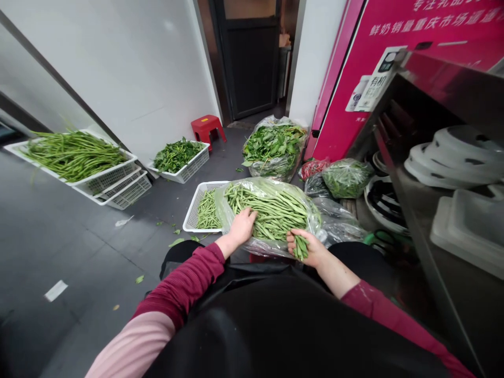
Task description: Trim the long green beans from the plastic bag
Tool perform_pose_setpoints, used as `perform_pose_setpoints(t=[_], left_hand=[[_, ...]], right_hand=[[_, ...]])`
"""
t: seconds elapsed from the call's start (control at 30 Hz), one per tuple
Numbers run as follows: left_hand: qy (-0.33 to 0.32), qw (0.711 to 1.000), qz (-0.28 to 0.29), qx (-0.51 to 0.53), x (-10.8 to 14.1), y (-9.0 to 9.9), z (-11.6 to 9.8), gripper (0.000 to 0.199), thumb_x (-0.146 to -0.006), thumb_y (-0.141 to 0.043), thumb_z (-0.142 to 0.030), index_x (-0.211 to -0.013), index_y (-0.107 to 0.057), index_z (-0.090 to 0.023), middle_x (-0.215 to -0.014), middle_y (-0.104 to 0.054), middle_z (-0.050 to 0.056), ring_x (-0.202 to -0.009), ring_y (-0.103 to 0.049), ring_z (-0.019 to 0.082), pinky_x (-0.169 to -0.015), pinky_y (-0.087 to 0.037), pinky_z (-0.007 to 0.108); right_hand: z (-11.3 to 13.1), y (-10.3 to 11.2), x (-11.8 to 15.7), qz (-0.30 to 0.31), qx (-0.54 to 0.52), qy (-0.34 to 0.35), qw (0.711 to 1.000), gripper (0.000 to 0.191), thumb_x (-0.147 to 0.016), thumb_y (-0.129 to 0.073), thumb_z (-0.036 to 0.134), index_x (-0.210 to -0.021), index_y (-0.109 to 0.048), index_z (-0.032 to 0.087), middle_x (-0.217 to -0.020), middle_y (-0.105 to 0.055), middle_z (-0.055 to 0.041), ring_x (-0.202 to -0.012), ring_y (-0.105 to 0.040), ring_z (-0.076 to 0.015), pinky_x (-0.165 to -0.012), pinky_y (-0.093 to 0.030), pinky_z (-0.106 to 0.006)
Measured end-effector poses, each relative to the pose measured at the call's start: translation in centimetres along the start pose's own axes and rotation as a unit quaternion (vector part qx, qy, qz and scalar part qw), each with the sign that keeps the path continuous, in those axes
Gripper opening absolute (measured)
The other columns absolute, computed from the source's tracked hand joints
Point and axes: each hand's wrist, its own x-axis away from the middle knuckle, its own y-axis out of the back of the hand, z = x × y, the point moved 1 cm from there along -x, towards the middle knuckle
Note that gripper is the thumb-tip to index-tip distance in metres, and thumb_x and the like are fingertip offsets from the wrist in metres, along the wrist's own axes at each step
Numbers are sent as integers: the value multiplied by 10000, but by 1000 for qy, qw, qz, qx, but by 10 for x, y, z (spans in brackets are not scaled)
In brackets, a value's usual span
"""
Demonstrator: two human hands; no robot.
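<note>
A clear plastic bag (315, 212) full of long green beans (275, 207) lies open right in front of my lap. At its left side, my left hand (243, 224) rests on the beans, with fingers bent and pressed together at their ends. My right hand (313, 248) is closed around a small bunch of short green bean pieces (301, 247) near the bag's front right edge. Just left of the bag, a white plastic basket (191, 216) holds more short bean pieces (208, 211), partly covered by the bag.
White baskets (118, 185) of long green stems stand stacked on the left. A leafy-greens basket (192, 170), a red stool (208, 126) and a bag of leaves (275, 142) sit farther back. A metal shelf (429, 226) with white containers rises close on the right.
</note>
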Motion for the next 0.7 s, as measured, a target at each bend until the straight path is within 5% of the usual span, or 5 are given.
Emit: perform_pose_setpoints(t=[0.07, 0.2, 0.43, 0.6, 0.7], left_hand=[[49, 998, 10, -32, -14, -3, -8, 391, -754, -512, -280, -1117, -458, -146, -1151, -451, 141, -1082, -415, 250, -872, -358, 361], [90, 989, 115, -35, -30, -7, -23, 274, -827, -392, -339, -900, -552, -130, -860, -597, 120, -834, -572, 224, -727, -432, 338], [-4, 995, 98, -29, 9, 14, -36, 299, -859, -319, -341, -866, -526, -125, -739, -611, 114, -683, -600, 201, -624, -442, 310], [-148, 989, 4, -7, 36, 25, -49, 313, -870, -288, -314, -776, -523, -129, -675, -578, 78, -634, -567, 168, -583, -424, 272], [-140, 979, -123, 78, 36, 44, -55, 317, -872, -281, -295, -725, -518, -144, -634, -552, 40, -594, -528, 125, -563, -401, 228]], right_hand=[[0, 4, -3, -22, -25, 6, 999, 91, -723, -545, 229, -697, -498, 156, -550, -528, 36, -429, -480, -73, -489, -435, -234], [-7, 10, -8, -65, -7, 8, 998, 160, -712, -594, 241, -651, -464, 171, -512, -503, 56, -411, -479, -74, -489, -456, -251], [-13, -3, -23, -84, -23, 27, 996, 116, -716, -592, 191, -682, -486, 162, -465, -469, 58, -361, -421, -52, -405, -398, -191], [-17, -37, -29, -93, -25, 89, 991, 138, -743, -555, 200, -637, -476, 162, -407, -419, 66, -340, -397, -56, -367, -353, -178], [-24, -54, -16, -68, -29, 71, 995, 124, -740, -551, 197, -642, -486, 157, -425, -427, 62, -348, -390, -51, -375, -352, -179]])
